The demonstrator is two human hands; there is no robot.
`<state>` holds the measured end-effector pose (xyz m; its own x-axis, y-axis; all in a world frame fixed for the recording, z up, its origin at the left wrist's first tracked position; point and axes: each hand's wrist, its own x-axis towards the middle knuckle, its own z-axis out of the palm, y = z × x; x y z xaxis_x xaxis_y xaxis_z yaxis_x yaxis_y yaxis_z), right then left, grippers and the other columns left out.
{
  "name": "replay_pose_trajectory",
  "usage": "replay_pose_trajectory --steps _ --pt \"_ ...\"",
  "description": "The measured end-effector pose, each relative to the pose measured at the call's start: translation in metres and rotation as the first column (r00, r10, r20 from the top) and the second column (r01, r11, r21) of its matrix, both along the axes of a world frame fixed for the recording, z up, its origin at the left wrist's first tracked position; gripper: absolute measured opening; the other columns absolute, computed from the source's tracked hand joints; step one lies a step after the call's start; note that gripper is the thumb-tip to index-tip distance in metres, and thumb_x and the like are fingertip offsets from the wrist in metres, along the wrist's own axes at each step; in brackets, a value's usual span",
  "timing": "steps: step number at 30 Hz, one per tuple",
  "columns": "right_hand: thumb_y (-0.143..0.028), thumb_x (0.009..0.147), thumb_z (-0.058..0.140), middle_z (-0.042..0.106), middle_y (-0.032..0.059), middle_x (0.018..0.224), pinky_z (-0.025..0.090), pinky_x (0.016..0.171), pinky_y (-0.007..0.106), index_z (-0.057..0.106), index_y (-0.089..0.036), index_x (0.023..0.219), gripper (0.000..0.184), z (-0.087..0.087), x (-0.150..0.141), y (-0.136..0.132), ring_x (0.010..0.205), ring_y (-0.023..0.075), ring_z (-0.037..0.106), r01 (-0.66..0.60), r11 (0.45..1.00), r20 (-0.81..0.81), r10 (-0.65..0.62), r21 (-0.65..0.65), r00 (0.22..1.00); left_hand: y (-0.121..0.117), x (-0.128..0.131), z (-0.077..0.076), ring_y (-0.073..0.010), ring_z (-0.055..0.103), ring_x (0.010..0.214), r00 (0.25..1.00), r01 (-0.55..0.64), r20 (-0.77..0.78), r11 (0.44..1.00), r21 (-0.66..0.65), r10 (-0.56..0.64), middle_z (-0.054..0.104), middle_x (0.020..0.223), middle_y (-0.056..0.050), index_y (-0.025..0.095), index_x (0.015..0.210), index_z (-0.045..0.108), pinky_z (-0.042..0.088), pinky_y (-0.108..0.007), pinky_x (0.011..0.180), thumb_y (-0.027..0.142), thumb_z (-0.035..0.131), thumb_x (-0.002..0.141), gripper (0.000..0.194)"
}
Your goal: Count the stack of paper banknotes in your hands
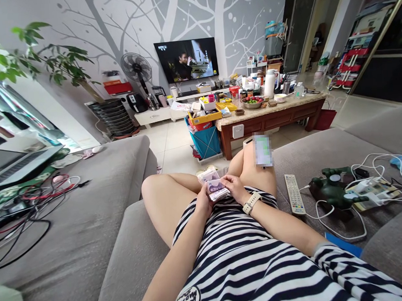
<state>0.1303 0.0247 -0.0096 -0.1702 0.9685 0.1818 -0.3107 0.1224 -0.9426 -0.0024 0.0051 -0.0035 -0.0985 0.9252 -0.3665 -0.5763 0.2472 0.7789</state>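
My left hand (203,202) is closed around the near end of a stack of purple banknotes (218,194) above my lap. My right hand (235,188), with a pale watch (251,203) on its wrist, pinches the right edge of the top banknote (215,185), which stands raised from the stack. Just beyond the hands, another pile of banknotes (207,175) rests between my legs. A phone (262,150) with a blurred screen lies on my right leg near the knee.
On the grey sofa to my right are a remote control (294,194), a dark green figurine (338,190) and a power strip (374,193) with white cables. To the left lie a laptop (21,163) and tangled cables. Ahead stands a cluttered coffee table (270,116).
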Motion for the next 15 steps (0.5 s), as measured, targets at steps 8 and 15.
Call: replay_pose_trajectory --steps 8,15 --pt "-0.045 0.071 0.065 0.047 -0.0031 0.059 0.032 0.056 0.024 0.060 -0.017 0.070 0.029 -0.0042 -0.0006 0.0026 0.056 0.0109 0.039 -0.025 1.000 -0.017 0.025 -0.016 1.000 0.0002 0.0010 -0.0003 -0.0236 0.069 0.075 1.000 -0.014 0.021 1.000 -0.003 0.014 0.072 0.084 -0.012 0.009 0.112 0.062 0.058 -0.037 0.068 0.031 0.047 0.091 0.034" --pt "-0.045 0.071 0.066 0.037 -0.0055 0.053 0.021 0.050 0.024 0.057 -0.018 0.067 0.029 -0.0079 -0.0006 0.0040 0.050 0.0087 0.027 -0.060 0.997 -0.047 0.058 -0.048 0.997 -0.0005 0.0023 0.0013 -0.0240 0.070 0.077 0.999 -0.021 0.032 1.000 -0.009 0.021 0.072 0.082 -0.012 0.008 0.107 0.063 0.058 -0.037 0.070 0.029 0.046 0.091 0.031"
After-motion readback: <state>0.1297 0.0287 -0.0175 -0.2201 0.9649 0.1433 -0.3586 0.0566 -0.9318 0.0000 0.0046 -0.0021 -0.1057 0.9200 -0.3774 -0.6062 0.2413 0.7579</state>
